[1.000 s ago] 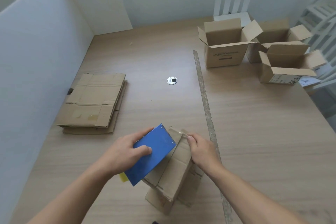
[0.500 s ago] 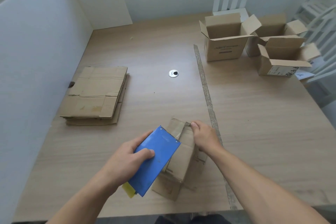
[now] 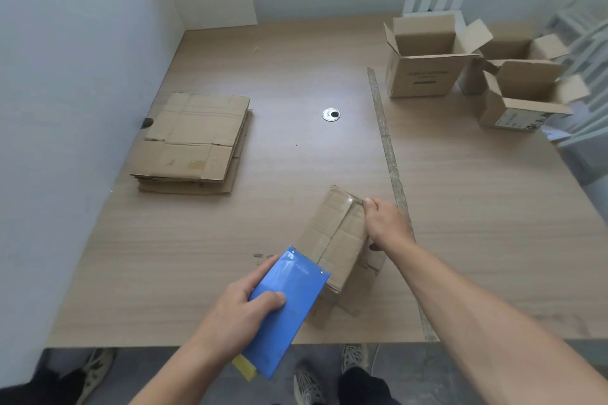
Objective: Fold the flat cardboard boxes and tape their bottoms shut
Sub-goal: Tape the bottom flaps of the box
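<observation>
The left hand (image 3: 243, 309) and the right hand (image 3: 386, 223) were left uncovered; both forearms (image 3: 460, 289) were shown bare to the picture's edge. Dark trousers (image 3: 365, 386) were worn; pale shoes (image 3: 353, 355), mottled with dark patches, were seen on the feet, low in the view.

Small brown cardboard box (image 3: 339, 240) sits bottom-up and skewed near the front edge of the counter (image 3: 296, 174), flaps closed, with glossy clear tape over the far end of its seam. A flat blue tape dispenser (image 3: 286, 302) tilts over its near corner. The stack of flattened brown cardboard boxes (image 3: 194, 138) lies at the left, and three erected open-topped boxes (image 3: 424, 76) stand at the far right.
</observation>
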Tool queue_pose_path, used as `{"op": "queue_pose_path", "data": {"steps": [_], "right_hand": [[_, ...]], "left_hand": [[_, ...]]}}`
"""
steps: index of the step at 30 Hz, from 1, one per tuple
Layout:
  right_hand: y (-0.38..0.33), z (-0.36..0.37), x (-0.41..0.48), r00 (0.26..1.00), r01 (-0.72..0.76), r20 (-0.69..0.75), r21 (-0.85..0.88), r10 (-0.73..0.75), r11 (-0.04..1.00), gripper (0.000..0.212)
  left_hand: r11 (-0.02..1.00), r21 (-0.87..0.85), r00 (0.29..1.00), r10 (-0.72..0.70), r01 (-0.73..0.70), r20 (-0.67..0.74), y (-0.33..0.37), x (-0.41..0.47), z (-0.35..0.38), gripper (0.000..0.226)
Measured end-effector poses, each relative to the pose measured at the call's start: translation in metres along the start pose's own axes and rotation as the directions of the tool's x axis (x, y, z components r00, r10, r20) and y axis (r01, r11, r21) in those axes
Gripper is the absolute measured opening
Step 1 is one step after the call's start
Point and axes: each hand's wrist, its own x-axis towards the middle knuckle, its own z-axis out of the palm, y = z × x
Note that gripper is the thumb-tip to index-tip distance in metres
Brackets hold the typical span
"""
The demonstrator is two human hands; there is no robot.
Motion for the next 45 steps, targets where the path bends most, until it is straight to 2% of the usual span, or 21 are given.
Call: {"op": "queue_pose_path", "data": {"steps": [3, 8, 13, 16, 24, 26, 27, 30, 31, 33, 35, 38, 40, 42, 44, 45], "right_hand": [[0.0, 0.001, -0.003, 1.0, 0.003, 0.01, -0.015, -0.003, 1.0, 0.042], [0.002, -0.007, -0.012, 0.996, 0.082, 0.031, -0.098, -0.079, 0.992, 0.046], [-0.006, -0.011, -0.01, 0.965, 0.26, 0.046, -0.061, -0.257, 0.964, 0.037], [-0.01, -0.007, -0.004, 0.977, 0.208, 0.071, -0.067, -0.203, 0.976, 0.029], [0.001, 0.002, 0.01, 0.993, 0.094, -0.075, -0.017, -0.095, 0.995, 0.012], [0.0, 0.003, 0.012, 0.993, 0.081, -0.086, -0.046, -0.085, 0.996, 0.017], [0.001, 0.003, 0.012, 0.994, 0.089, -0.055, -0.095, -0.095, 0.991, 0.028], [0.001, 0.002, 0.007, 0.975, 0.202, 0.15, -0.272, -0.166, 0.941, 0.076], [0.004, 0.002, 0.005, 0.968, 0.226, 0.178, -0.289, -0.179, 0.931, 0.084], [0.013, 0.0, 0.002, 0.966, 0.237, 0.173, -0.272, -0.194, 0.933, 0.082], [0.014, -0.003, 0.0, 0.968, 0.238, 0.152, -0.28, -0.202, 0.93, 0.067], [-0.001, -0.01, -0.002, 0.983, 0.18, 0.108, -0.37, -0.151, 0.911, 0.049], [-0.014, -0.01, -0.009, 0.986, 0.165, 0.039, -0.417, -0.164, 0.894, 0.044], [-0.024, -0.005, -0.024, 0.956, 0.267, 0.01, -0.446, -0.293, 0.854, 0.047], [-0.028, 0.009, -0.045, 0.911, 0.398, 0.095, -0.464, -0.402, 0.791, 0.057], [-0.026, 0.016, -0.055, 0.902, 0.426, 0.162, -0.484, -0.4, 0.764, 0.062]], "left_hand": [[1.0, -0.018, 1.0, 0.0, 0.0, 0.028, -0.007, 0.001, 0.007, 0.051], [1.0, -0.005, 1.0, -0.003, 0.003, -0.008, -0.02, 0.003, 0.004, 0.054], [0.998, 0.053, 1.0, 0.024, -0.023, -0.015, -0.022, 0.003, 0.005, 0.056], [0.997, 0.069, 0.999, 0.039, -0.038, -0.025, -0.024, 0.003, 0.006, 0.056], [0.994, 0.1, 0.995, 0.048, -0.04, -0.083, -0.025, 0.018, -0.004, 0.054], [0.992, 0.12, 0.996, 0.047, -0.037, -0.08, -0.023, 0.027, -0.011, 0.055], [0.991, 0.127, 0.997, 0.042, -0.033, -0.069, -0.022, 0.03, -0.014, 0.056], [0.989, 0.145, 0.999, 0.036, -0.032, -0.025, -0.023, 0.035, -0.021, 0.06], [0.989, 0.146, 0.999, 0.036, -0.035, -0.006, -0.023, 0.036, -0.022, 0.06], [0.989, 0.139, 0.999, 0.04, -0.042, 0.015, -0.024, 0.036, -0.021, 0.06], [0.989, 0.138, 0.999, 0.046, -0.048, 0.015, -0.025, 0.036, -0.021, 0.059], [0.989, 0.137, 0.998, 0.062, -0.062, 0.001, -0.029, 0.037, -0.019, 0.058], [0.988, 0.141, 0.998, 0.067, -0.066, -0.007, -0.031, 0.038, -0.019, 0.058], [0.988, 0.139, 0.997, 0.071, -0.069, -0.012, -0.033, 0.039, -0.019, 0.059], [0.989, 0.131, 0.997, 0.073, -0.071, -0.008, -0.035, 0.038, -0.02, 0.06], [0.989, 0.124, 0.997, 0.076, -0.075, -0.004, -0.035, 0.037, -0.02, 0.06]]}}
